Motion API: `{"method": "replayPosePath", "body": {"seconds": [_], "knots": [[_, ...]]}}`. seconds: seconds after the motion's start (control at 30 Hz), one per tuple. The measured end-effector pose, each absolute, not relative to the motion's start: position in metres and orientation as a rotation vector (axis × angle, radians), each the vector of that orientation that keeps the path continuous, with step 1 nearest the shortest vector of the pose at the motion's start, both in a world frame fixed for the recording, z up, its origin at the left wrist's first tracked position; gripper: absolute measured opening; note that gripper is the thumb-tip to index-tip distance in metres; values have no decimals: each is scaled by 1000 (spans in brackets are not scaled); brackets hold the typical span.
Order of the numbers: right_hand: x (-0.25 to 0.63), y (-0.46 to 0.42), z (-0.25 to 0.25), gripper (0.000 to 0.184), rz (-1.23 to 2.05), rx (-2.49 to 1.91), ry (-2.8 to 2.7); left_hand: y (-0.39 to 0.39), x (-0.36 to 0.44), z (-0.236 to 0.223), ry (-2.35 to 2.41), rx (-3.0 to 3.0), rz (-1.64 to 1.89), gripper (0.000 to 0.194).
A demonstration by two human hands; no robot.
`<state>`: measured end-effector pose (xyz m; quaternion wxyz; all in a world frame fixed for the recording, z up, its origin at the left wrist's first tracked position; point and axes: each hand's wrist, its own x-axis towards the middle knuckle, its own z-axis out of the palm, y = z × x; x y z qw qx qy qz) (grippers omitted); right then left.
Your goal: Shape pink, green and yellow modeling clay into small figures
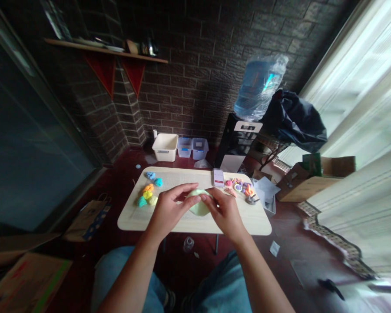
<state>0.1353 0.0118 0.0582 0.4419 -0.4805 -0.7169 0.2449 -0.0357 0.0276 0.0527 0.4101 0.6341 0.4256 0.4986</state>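
Dough (198,205), a pale green lump, sits pinched between both hands just above the middle of the small table (130,219), near its front edge. Fingers of the left hand (168,209) curl over the lump's left and top side, thumb and fingertips pressed into it; fingers of the right hand (226,211) close on its right side, the fingertips meeting the left hand's over the top. Both hands are clasped on the same piece, so only its middle and lower edge show between them. Both bare forearms run back toward the camera, above knees in blue jeans. To the left of the hands on the tabletop lies a cluster of small dough pieces (147,194) in blue, teal, orange, yellow and light green, well apart from the held lump. To the right, just beyond the right hand, a phone (218,177) lies flat with its screen lit, and beside it a scatter of little coloured moulds (241,188). Beyond the table, on the dark red floor by the brick wall, stand a white tub (165,147) and two clear plastic boxes (193,148). A large water bottle (259,87) stands upended on a dispenser to the right.
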Motion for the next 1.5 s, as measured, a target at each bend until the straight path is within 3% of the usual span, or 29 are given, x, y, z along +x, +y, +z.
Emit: {"method": "replayPosePath", "body": {"seconds": [0.2,0.4,0.6,0.8,1.1,1.5], "knots": [[135,10,52,30,856,-1146,-1658,26,-32,58,1125,1619,1415,20],[133,8,45,35,799,-1197,-1613,21,-27,58,1148,1591,1488,17],[136,7,60,29,752,-1218,-1710,23,-30,56,1106,1564,1394,18],[136,9,67,24,508,-1166,-1837,22,-32,52,1144,1567,1330,21],[125,10,38,31,956,-1176,-1492,24,-35,43,1101,1374,1364,20],[129,10,42,21,774,-1168,-1715,27,-42,44,1078,1715,1205,20]]}}
